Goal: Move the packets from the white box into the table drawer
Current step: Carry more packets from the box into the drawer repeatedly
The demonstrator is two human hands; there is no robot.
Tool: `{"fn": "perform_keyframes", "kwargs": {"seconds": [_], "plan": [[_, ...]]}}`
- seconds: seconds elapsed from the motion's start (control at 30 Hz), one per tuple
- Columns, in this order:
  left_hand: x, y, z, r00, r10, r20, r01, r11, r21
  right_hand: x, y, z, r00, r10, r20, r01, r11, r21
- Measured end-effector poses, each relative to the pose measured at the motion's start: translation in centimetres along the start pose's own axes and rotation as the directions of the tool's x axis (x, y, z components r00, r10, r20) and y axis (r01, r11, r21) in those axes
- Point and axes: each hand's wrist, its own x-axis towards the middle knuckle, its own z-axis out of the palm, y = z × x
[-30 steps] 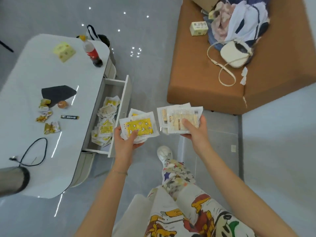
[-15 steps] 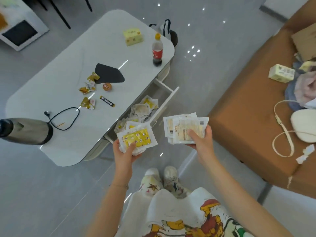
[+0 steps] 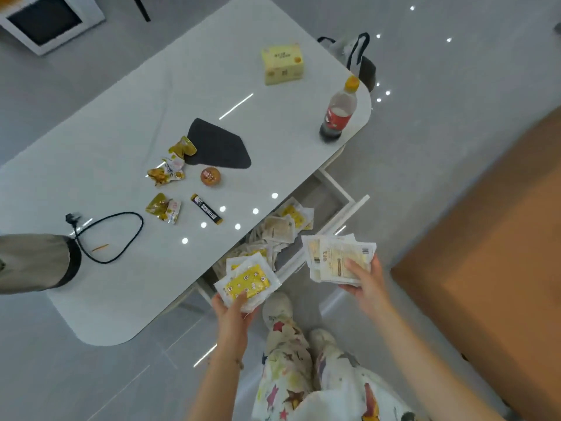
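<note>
The left hand (image 3: 233,311) is clamped on a small stack of yellow-faced packets (image 3: 247,282), thumb pressed on the top one and fingers curled beneath, and it holds them just over the near end of the open drawer (image 3: 335,185). The right hand (image 3: 364,281) grips a thicker fan of pale packets (image 3: 337,258) — cream and white, with barcodes showing — thumb on top and fingers underneath, just beyond the drawer's front panel and above the floor. Between and behind the two hands, the drawer stands pulled out from the side of the bench (image 3: 121,117) and holds a heap of loose packets (image 3: 279,229), some yellow and some pale, lying at all angles. Below the hands are the person's patterned trousers and light shoes (image 3: 277,308) on the grey floor. On the bench top, nearest the drawer, lie a black stick sachet (image 3: 206,209), a small round orange thing (image 3: 210,176) and several crumpled snack wrappers (image 3: 167,171); a dark grey mat (image 3: 217,145) lies just beyond them. A looped black cable (image 3: 112,235) runs to a metal cylinder (image 3: 33,262) lying at the left edge of the view. At the far end stand a red-labelled bottle (image 3: 338,112) with a yellow cap, near the corner, and a yellow carton (image 3: 282,64) — well apart from each other. An orange sofa (image 3: 485,268) fills the right side.
</note>
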Motion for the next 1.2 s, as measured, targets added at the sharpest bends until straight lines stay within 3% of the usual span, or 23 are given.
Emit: {"fn": "perform_keyframes", "kwargs": {"seconds": [0.2, 0.4, 0.6, 0.87, 1.0, 1.1, 1.2], "plan": [[9.3, -3.6, 6.5, 0.998, -0.059, -0.038, 0.062, 0.996, 0.065, 11.7, 0.6, 2.7, 1.0, -0.013, -0.027, 0.01, 0.996, -0.087], [21.0, -8.3, 10.9, 0.998, -0.036, -0.052, 0.047, 0.971, 0.236, 25.3, 2.6, 5.8, 0.991, -0.095, 0.093, 0.127, 0.884, -0.45], [27.6, -11.9, 13.8, 0.961, 0.241, -0.132, -0.187, 0.925, 0.33, 35.2, 4.1, 9.3, 0.978, -0.139, 0.155, 0.203, 0.809, -0.551], [29.6, -13.1, 14.1, 0.897, 0.394, -0.202, -0.322, 0.893, 0.314, 40.5, 6.1, 9.6, 0.979, -0.169, 0.119, 0.203, 0.681, -0.703], [26.8, -12.0, 13.6, 0.864, 0.467, -0.19, -0.349, 0.826, 0.443, 37.9, 5.0, 9.7, 0.954, -0.232, 0.189, 0.281, 0.474, -0.834], [21.6, -10.0, 12.7, 0.87, 0.461, -0.171, -0.326, 0.802, 0.501, 32.1, 2.3, 9.9, 0.893, -0.289, 0.345, 0.394, 0.13, -0.91], [19.2, -9.7, 12.0, 0.876, 0.475, -0.085, -0.281, 0.645, 0.711, 28.8, 1.3, 9.6, 0.788, -0.267, 0.554, 0.535, -0.146, -0.832]]}}
